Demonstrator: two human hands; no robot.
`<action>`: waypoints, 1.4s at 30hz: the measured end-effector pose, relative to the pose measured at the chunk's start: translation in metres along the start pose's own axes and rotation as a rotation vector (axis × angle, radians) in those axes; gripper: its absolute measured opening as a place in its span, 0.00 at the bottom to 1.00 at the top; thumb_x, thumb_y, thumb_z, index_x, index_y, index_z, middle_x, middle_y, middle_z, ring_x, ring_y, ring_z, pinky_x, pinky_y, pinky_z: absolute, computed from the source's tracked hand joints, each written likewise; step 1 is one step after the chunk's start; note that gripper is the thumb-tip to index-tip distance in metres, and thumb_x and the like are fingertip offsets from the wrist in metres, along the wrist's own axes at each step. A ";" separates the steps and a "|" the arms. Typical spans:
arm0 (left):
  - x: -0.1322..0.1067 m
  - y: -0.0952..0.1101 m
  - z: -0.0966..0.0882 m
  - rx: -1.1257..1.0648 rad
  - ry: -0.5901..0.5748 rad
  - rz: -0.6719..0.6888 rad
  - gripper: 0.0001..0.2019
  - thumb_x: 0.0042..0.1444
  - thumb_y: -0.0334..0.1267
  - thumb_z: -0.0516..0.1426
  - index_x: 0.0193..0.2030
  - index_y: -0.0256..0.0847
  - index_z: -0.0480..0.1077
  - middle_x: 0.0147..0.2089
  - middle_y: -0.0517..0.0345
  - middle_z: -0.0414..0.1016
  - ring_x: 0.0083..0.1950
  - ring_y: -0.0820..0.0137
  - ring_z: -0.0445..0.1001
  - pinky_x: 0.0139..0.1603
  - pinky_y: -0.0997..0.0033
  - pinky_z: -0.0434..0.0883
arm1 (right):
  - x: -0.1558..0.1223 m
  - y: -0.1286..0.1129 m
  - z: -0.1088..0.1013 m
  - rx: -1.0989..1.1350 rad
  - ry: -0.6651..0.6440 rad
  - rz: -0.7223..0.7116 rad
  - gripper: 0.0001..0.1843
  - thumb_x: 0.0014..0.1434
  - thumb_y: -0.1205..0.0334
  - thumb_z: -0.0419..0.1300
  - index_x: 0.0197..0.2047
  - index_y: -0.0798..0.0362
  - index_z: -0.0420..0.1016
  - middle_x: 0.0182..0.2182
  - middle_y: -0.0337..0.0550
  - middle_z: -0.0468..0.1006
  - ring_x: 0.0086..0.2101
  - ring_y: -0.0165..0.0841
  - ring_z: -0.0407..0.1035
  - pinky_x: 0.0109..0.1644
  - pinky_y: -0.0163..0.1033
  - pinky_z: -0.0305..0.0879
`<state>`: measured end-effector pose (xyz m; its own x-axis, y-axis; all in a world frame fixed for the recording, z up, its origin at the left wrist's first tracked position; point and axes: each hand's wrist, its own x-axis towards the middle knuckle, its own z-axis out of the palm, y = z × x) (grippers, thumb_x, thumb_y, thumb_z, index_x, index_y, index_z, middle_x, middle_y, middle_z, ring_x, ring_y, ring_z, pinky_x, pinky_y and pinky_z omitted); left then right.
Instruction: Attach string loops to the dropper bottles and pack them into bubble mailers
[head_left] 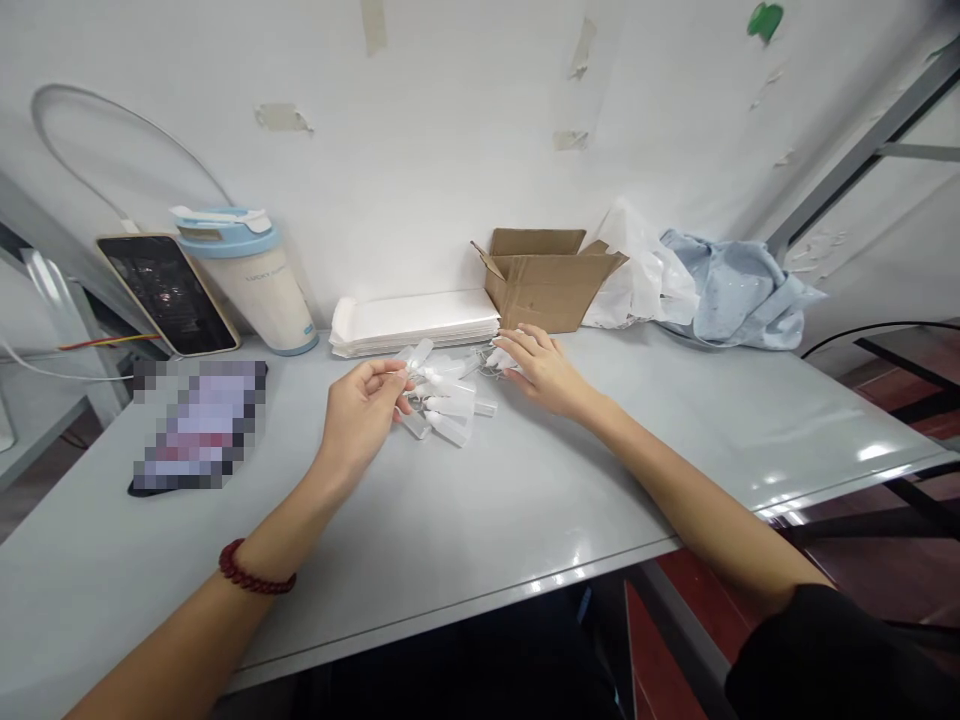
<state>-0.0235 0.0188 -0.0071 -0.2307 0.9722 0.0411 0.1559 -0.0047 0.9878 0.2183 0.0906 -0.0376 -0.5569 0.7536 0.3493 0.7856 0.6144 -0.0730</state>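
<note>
My left hand point(362, 408) is closed in a pinch on a small clear plastic vial point(417, 357), held just above the grey table point(480, 500). A pile of several similar clear vials point(450, 405) lies on the table right beside it. My right hand point(541, 370) reaches to the far right end of the pile, fingers curled down on a vial point(499, 358). A red bead bracelet point(251, 570) is on my left wrist.
Behind the pile lies a stack of white flat bags point(416, 320) and an open cardboard box point(547, 275). A blue-lidded tumbler point(251, 275) and a propped phone point(169, 292) stand at the back left. Crumpled plastic and blue cloth point(739, 290) lie at the back right. A blurred-out object point(199, 425) lies left.
</note>
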 end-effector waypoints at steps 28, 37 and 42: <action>-0.007 0.000 0.003 0.027 -0.088 0.031 0.09 0.51 0.39 0.57 0.38 0.38 0.71 0.29 0.60 0.74 0.25 0.74 0.69 0.27 0.73 0.67 | 0.002 -0.008 -0.008 0.422 0.209 0.119 0.13 0.64 0.60 0.48 0.47 0.54 0.70 0.43 0.51 0.75 0.41 0.38 0.68 0.45 0.42 0.62; -0.011 0.000 0.007 0.079 -0.300 -0.016 0.16 0.54 0.47 0.57 0.42 0.37 0.73 0.32 0.57 0.75 0.26 0.74 0.69 0.27 0.72 0.67 | -0.005 -0.038 -0.031 0.878 0.170 0.249 0.18 0.63 0.49 0.52 0.42 0.54 0.72 0.33 0.42 0.75 0.32 0.30 0.67 0.36 0.35 0.60; -0.012 0.000 0.007 0.002 -0.367 -0.089 0.18 0.54 0.51 0.57 0.38 0.36 0.75 0.30 0.57 0.73 0.25 0.74 0.68 0.27 0.72 0.67 | -0.007 -0.043 -0.033 1.026 0.114 0.176 0.16 0.62 0.51 0.54 0.43 0.55 0.72 0.34 0.42 0.74 0.33 0.29 0.66 0.37 0.35 0.62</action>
<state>-0.0140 0.0089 -0.0086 0.1162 0.9880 -0.1014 0.1525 0.0832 0.9848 0.1971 0.0510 -0.0059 -0.3860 0.8581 0.3387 0.2177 0.4415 -0.8704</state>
